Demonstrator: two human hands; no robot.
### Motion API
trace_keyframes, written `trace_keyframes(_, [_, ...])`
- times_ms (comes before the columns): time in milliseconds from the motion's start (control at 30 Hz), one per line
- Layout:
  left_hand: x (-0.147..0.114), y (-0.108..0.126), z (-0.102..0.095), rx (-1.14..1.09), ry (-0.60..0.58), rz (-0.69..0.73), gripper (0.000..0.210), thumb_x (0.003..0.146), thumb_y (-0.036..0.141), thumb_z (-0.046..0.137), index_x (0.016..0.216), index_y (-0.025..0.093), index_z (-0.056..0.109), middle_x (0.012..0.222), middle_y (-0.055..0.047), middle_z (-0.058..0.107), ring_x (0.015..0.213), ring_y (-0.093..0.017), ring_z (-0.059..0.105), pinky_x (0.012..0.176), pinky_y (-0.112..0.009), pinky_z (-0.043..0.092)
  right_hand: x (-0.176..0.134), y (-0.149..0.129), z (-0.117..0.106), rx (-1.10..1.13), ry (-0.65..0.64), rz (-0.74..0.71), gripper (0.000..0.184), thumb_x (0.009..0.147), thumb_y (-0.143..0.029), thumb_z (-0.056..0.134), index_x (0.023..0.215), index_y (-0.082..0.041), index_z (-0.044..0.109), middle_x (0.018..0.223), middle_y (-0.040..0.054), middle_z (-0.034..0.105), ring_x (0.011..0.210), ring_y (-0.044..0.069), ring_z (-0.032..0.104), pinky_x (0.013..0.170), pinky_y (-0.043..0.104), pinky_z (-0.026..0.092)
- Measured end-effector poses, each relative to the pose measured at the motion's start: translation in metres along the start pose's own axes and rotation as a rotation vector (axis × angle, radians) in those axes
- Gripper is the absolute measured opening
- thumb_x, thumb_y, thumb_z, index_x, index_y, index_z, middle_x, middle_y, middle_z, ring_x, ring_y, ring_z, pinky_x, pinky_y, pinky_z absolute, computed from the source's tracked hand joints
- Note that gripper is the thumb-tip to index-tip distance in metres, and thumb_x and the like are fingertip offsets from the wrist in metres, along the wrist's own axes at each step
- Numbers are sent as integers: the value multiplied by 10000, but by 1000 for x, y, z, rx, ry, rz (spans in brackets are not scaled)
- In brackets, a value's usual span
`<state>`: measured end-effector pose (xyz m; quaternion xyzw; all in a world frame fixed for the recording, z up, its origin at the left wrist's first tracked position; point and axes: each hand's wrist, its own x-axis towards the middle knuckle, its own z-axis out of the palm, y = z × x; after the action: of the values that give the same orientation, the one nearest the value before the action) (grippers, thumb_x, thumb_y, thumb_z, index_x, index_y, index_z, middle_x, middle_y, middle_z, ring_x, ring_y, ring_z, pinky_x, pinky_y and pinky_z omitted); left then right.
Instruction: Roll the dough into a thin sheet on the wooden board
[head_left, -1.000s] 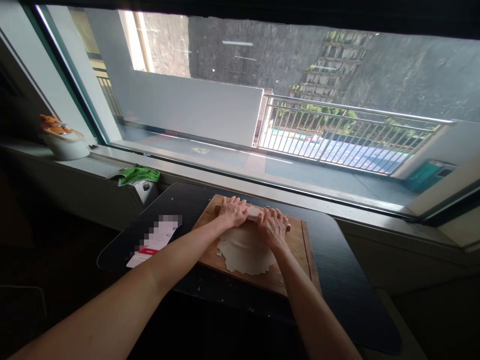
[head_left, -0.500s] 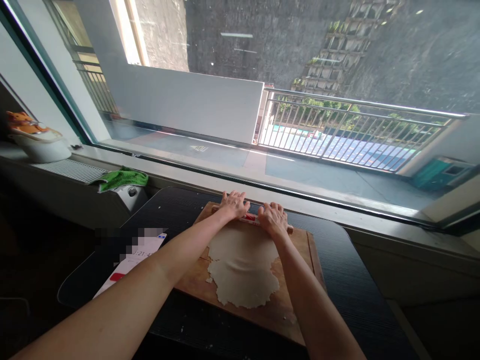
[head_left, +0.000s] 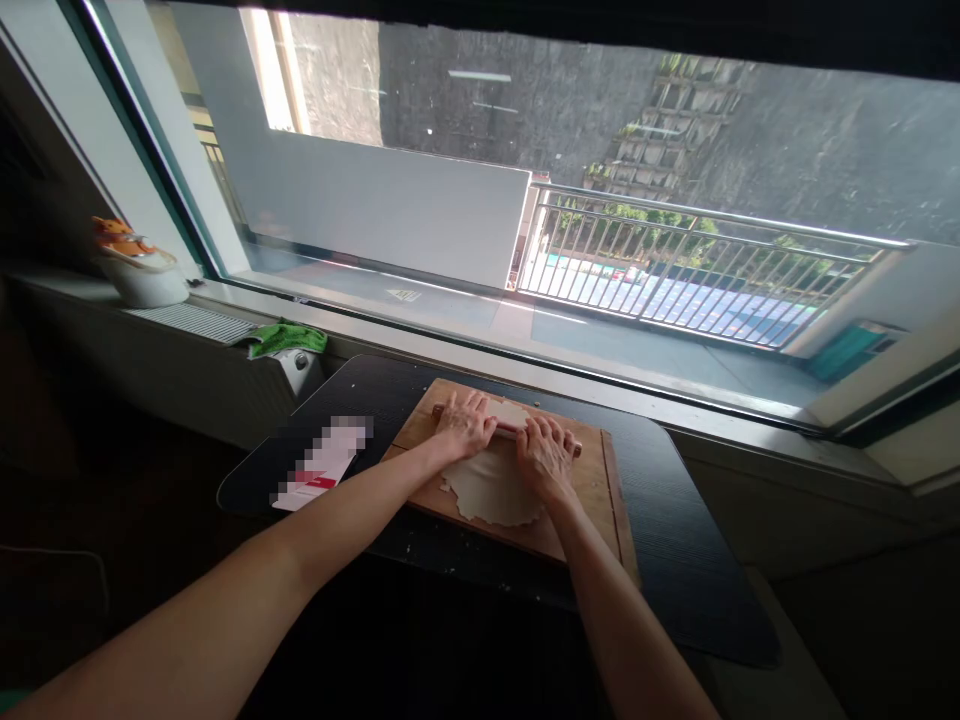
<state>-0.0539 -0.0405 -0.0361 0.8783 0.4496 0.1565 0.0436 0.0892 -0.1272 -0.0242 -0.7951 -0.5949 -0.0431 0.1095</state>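
Note:
A flattened sheet of pale dough (head_left: 491,492) with ragged edges lies on a wooden board (head_left: 592,490). Across it rests a rolling pin (head_left: 508,427), with dough showing both beyond and in front of it. My left hand (head_left: 465,424) is on the pin's left part, fingers over the top. On the right part, my right hand (head_left: 547,455) curves over the pin in the same way. Both palms and the undersides of the fingers are hidden. Small scraps of dough lie by the sheet's left edge.
The board sits on a black table (head_left: 682,530) against the windowsill. A phone (head_left: 322,465), partly blurred out, lies left of the board. Further left are a green cloth (head_left: 289,338) and a white pot (head_left: 146,280) holding an orange toy. A large window (head_left: 450,210) rises behind.
Both hands have rolled the pin back toward me from the dough's far edge, uncovering dough beyond it. The camera view has shifted, so the table appears further off.

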Motion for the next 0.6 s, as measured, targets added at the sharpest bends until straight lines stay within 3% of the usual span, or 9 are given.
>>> trace_keyframes(100, [-34, -2, -11, -20, -14, 81, 448, 979, 357, 406, 1364, 173, 542, 1476, -128, 521, 1401, -287, 410, 1195, -489, 221, -28, 4, -7, -5, -24, -81, 437, 980, -253, 352, 1365, -192, 551, 1422, 100, 571, 1327, 235, 434, 1130, 379, 197])
trace_keyframes(200, [-42, -14, -27, -115, -87, 78, 338, 980, 335, 408, 1174, 233, 665, 1305, -67, 661, 1245, -235, 565, 1122, -384, 355, -42, 12, -18, -19, -125, -132, 383, 956, -214, 392, 1272, -219, 609, 1304, 94, 642, 1201, 226, 530, 1060, 346, 286])
trace_keyframes(300, [-27, -33, -45, -170, -111, -149, 356, 977, 264, 362, 1102, 241, 695, 1223, -53, 699, 1106, -206, 643, 953, -302, 475, -41, 26, -28, -46, -164, -110, 343, 944, -222, 426, 1219, -238, 631, 1263, 84, 649, 1179, 234, 540, 985, 339, 356])
trace_keyframes(400, [-9, -48, -53, -161, -134, -296, 337, 942, 247, 392, 1017, 195, 717, 1121, -95, 730, 977, -224, 690, 803, -295, 517, -33, 48, -36, -81, -122, 16, 334, 966, -258, 410, 1203, -211, 641, 1206, 112, 660, 1168, 247, 555, 933, 336, 399])
trace_keyframes(500, [6, -50, -50, -145, -184, -370, 287, 899, 330, 493, 948, 178, 731, 1045, -121, 750, 957, -257, 707, 756, -295, 522, -27, 76, -40, -106, -83, 201, 377, 990, -296, 376, 1242, -177, 630, 1158, 153, 667, 1101, 263, 605, 870, 345, 437])
trace_keyframes(600, [21, -41, -44, -118, -218, -411, 433, 854, 528, 549, 1007, 167, 732, 1154, -170, 725, 1077, -322, 682, 796, -323, 533, -29, 95, -38, -153, -81, 275, 366, 983, -286, 399, 1226, -159, 641, 1117, 171, 670, 1087, 280, 621, 850, 354, 451])
